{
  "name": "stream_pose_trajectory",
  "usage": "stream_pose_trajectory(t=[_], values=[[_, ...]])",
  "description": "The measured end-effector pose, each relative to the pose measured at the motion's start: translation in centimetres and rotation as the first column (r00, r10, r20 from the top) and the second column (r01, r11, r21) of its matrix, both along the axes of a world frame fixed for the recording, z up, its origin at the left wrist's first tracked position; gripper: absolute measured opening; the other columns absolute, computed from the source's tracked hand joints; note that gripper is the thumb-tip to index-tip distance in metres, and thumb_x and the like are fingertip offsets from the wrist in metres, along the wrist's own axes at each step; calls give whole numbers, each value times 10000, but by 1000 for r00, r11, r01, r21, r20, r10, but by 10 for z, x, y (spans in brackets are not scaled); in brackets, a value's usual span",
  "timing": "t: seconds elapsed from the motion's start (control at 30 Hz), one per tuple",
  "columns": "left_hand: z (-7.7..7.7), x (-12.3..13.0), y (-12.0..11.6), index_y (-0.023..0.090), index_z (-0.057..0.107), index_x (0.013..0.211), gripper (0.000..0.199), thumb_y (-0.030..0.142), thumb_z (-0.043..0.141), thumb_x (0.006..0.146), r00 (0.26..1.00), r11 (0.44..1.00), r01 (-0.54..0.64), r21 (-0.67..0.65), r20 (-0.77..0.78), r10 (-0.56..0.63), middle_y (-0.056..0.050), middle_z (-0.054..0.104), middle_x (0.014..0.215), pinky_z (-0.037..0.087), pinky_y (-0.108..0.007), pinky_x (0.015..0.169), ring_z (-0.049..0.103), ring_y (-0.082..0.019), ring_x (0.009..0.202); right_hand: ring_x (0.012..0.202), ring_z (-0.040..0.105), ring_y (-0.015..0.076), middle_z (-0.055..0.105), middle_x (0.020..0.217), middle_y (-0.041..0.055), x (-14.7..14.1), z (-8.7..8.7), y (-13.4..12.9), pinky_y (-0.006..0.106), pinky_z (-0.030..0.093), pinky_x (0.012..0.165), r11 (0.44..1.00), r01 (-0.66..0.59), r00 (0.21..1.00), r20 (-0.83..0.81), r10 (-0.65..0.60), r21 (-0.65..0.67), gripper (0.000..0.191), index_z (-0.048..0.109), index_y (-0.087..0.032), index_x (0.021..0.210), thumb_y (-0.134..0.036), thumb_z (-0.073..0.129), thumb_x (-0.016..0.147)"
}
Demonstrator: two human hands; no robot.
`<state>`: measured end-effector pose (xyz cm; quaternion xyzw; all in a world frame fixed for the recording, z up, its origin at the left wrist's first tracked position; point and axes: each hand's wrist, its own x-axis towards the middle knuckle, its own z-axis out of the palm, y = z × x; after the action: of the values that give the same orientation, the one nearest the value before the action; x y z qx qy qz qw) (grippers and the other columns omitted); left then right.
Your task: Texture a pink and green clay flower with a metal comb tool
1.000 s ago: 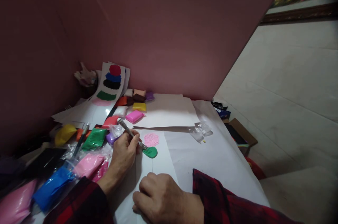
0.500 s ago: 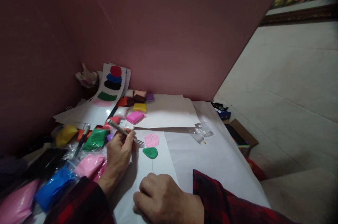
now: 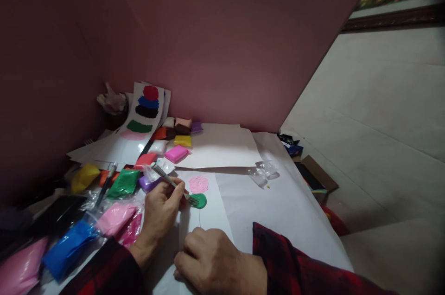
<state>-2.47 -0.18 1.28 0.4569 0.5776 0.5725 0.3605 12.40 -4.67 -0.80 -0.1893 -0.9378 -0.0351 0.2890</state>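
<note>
My left hand (image 3: 162, 211) is closed around the striped handle of a fork (image 3: 163, 174). The fork's tines rest on the left part of a flat green clay piece (image 3: 200, 201). Just above that piece, a textured pink clay round (image 3: 199, 184) sits on a white paper sheet (image 3: 212, 221). A thin drawn line runs down the sheet from the green clay. Lower on the paper lies my right hand (image 3: 212, 258), its fingers curled under; whatever they may hold is hidden.
Clay packets in several colours crowd the left side, among them a green packet (image 3: 124, 183) and a blue packet (image 3: 69, 248). A card with coloured patches (image 3: 146, 112) leans at the back. Crumpled clear wrappers (image 3: 264, 172) lie to the right.
The fork has moved down and slightly right with my left hand, from beside the pink round onto the green clay. My right hand stays nearly in place.
</note>
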Motion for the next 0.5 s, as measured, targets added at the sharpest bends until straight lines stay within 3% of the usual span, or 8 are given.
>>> stream_pose_trajectory(t=[0.5], values=[[6, 2, 3, 175, 590, 750, 285, 433, 685, 676, 1000, 1000, 13, -28, 1, -13, 37, 580, 484, 446, -245, 394, 544, -145, 401, 591, 486, 161, 573, 695, 18, 2, 2, 1, 288, 223, 461, 1000, -6, 1000, 26, 6, -14, 224, 561, -165, 763, -317, 599, 922]])
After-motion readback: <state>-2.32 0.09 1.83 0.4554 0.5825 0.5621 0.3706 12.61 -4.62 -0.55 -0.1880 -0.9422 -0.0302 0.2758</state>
